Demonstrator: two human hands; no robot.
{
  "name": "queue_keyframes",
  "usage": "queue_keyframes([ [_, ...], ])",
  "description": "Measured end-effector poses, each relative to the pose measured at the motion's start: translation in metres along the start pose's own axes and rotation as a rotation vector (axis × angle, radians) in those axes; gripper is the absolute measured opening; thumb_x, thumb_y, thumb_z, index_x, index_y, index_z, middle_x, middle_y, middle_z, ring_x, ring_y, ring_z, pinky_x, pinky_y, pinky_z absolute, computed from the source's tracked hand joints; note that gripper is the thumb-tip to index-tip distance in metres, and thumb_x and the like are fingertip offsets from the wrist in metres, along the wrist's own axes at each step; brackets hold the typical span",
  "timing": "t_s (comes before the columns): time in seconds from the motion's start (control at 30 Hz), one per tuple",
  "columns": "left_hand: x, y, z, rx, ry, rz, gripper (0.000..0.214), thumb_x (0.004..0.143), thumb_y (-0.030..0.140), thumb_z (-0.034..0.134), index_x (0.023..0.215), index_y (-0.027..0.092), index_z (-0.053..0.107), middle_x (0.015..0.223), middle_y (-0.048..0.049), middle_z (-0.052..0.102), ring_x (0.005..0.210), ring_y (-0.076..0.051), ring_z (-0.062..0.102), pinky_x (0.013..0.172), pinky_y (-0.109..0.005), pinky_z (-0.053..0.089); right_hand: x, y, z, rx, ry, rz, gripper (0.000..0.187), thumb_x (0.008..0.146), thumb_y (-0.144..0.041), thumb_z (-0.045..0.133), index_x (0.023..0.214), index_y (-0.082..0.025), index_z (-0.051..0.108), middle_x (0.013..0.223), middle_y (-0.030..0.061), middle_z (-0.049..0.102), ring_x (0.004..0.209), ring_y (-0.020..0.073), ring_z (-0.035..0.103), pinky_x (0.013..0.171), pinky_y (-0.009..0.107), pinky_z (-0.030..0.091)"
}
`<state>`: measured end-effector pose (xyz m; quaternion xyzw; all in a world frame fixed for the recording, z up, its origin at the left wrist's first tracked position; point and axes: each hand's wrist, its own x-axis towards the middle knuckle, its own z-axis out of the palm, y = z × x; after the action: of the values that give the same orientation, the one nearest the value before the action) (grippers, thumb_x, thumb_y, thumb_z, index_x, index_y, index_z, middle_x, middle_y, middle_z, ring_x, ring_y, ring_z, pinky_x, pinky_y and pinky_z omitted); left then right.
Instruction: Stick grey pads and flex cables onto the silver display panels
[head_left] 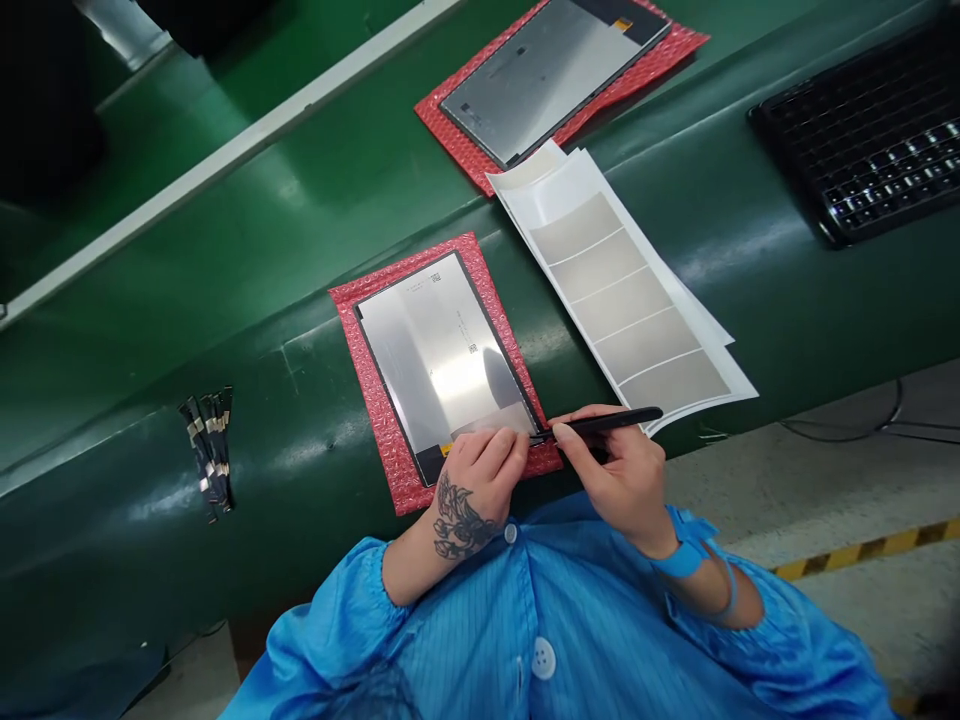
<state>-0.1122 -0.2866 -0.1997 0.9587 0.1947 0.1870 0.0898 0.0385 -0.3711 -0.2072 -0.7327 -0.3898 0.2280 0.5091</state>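
Hands worked at the near end of a silver-backed display panel point(435, 360) lying on red bubble wrap point(367, 370) atop a green bench point(315, 480). The left hand point(480, 480) curled its fingers down onto the panel, though whether it gripped anything could not be told; the right hand point(611, 480) pinched a slim black tool point(607, 422), its tip just at the panel's near right edge. A sheet of grey strips on white liner point(630, 300) lay just right, a second panel point(544, 80) farther off. A slip of that tip could have scratched the exposed backing, while heavy finger pressure could have flexed or marked the panel.
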Motion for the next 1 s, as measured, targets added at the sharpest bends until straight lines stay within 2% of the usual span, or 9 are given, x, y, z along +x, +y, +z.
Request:
queue_keyframes([
  [0.07,-0.003,-0.002,0.003,0.026,0.024,0.023,0.034,0.095,0.012,0.037,0.104,0.014,0.070,0.091,-0.0084,0.073,0.079,-0.019,0.065,0.070,-0.030,0.051,0.000,-0.001,0.001,0.022,0.006,0.016,0.007,0.088,-0.029,0.064,0.089,-0.022,0.063,0.080,0.0019,0.072,0.066,0.0154,0.070,0.060,0.026,0.060],
  [0.3,-0.008,-0.002,0.006,0.074,-0.039,0.026,0.038,0.092,0.011,0.038,0.110,0.017,0.070,0.096,-0.0075,0.073,0.085,-0.020,0.064,0.073,-0.030,0.048,-0.004,0.002,0.006,0.214,0.063,0.117,0.012,0.094,-0.033,0.056,0.093,-0.022,0.057,0.084,0.0014,0.068,0.057,0.0130,0.067,0.055,0.025,0.061],
  [0.4,-0.011,-0.002,0.008,0.077,-0.053,0.021,0.040,0.090,0.010,0.040,0.118,0.017,0.068,0.098,-0.0075,0.073,0.086,-0.020,0.064,0.075,-0.031,0.049,-0.007,0.005,0.007,0.278,0.092,0.078,0.009,0.094,-0.032,0.054,0.095,-0.023,0.055,0.084,0.0010,0.067,0.060,0.0143,0.067,0.055,0.027,0.061],
  [0.5,-0.012,0.004,0.006,0.114,-0.007,-0.007,0.036,0.094,0.017,0.043,0.118,0.014,0.069,0.094,-0.0083,0.074,0.082,-0.020,0.065,0.075,-0.031,0.053,-0.009,0.011,0.007,0.293,0.139,-0.010,0.003,0.093,-0.027,0.054,0.096,-0.025,0.055,0.084,0.0008,0.067,0.066,0.0167,0.068,0.057,0.030,0.060],
  [0.57,-0.011,0.010,0.002,0.133,-0.036,-0.030,0.037,0.096,0.024,0.042,0.119,0.014,0.069,0.101,-0.0100,0.074,0.091,-0.023,0.068,0.083,-0.034,0.055,-0.011,0.015,0.007,0.296,0.184,-0.066,0.003,0.092,-0.025,0.055,0.095,-0.026,0.055,0.082,0.0000,0.068,0.069,0.0181,0.068,0.061,0.033,0.059],
  [0.67,-0.010,0.019,-0.003,0.114,-0.156,-0.055,0.046,0.098,0.035,0.036,0.127,0.014,0.064,0.128,-0.0114,0.065,0.118,-0.028,0.061,0.100,-0.039,0.051,-0.014,0.017,0.006,0.368,0.200,-0.093,0.005,0.091,-0.025,0.054,0.094,-0.029,0.055,0.080,-0.0011,0.068,0.069,0.0200,0.067,0.062,0.036,0.059],
  [0.77,-0.012,0.024,-0.007,0.097,-0.190,-0.090,0.055,0.098,0.047,0.031,0.131,0.014,0.061,0.137,-0.0106,0.058,0.130,-0.028,0.053,0.107,-0.038,0.047,-0.014,0.009,0.003,0.450,0.125,-0.058,0.010,0.091,-0.029,0.050,0.083,-0.029,0.056,0.082,0.0017,0.070,0.071,0.0233,0.069,0.063,0.039,0.061],
  [0.9,-0.027,0.016,-0.013,0.158,-0.136,-0.141,0.060,0.099,0.049,0.028,0.132,0.010,0.059,0.137,-0.0146,0.058,0.132,-0.028,0.051,0.112,-0.042,0.043,-0.009,-0.014,0.010,0.535,-0.079,-0.011,0.022,0.092,-0.032,0.044,0.072,-0.027,0.052,0.085,0.0070,0.072,0.094,0.0309,0.071,0.077,0.048,0.061],
  [1.0,-0.044,0.002,-0.015,0.237,-0.107,-0.188,0.065,0.099,0.054,0.030,0.134,0.005,0.055,0.138,-0.0181,0.056,0.133,-0.029,0.050,0.111,-0.047,0.041,-0.005,-0.022,0.026,0.609,-0.231,-0.024,0.024,0.093,-0.032,0.041,0.072,-0.027,0.051,0.076,0.0045,0.070,0.085,0.0270,0.072,0.083,0.045,0.061],
])
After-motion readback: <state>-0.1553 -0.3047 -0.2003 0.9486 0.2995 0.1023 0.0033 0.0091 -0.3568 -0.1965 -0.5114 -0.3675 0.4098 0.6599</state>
